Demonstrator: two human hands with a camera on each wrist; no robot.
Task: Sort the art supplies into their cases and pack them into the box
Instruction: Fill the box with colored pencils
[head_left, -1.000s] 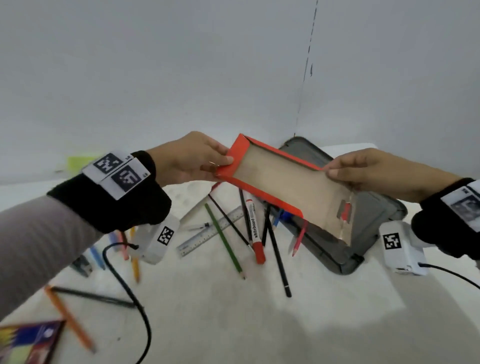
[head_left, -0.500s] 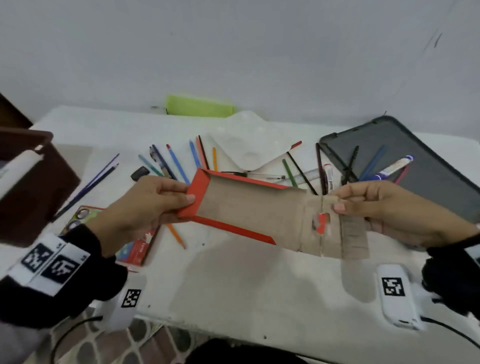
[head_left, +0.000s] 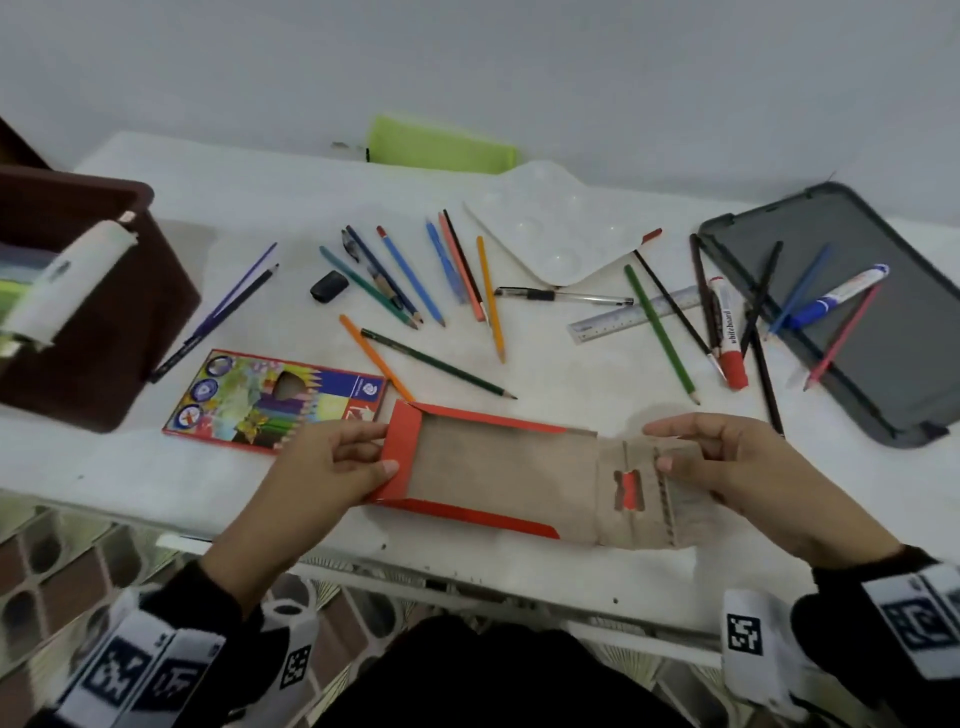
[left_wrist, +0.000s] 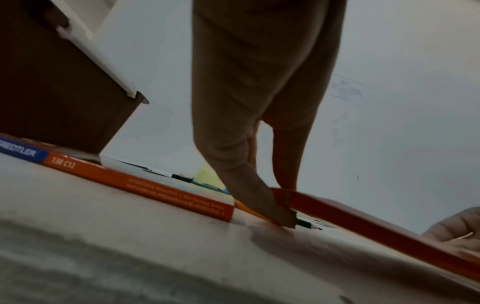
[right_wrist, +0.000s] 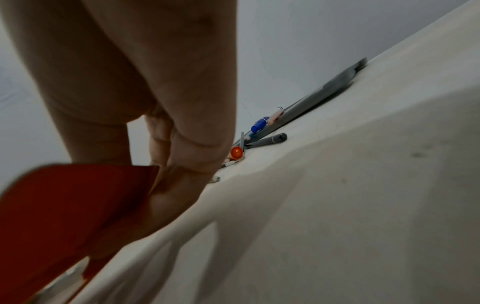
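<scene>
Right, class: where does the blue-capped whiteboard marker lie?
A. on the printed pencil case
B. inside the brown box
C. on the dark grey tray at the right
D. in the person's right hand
C: the blue-capped whiteboard marker rests across the dark grey tray at the table's right, beside loose pencils.
</scene>
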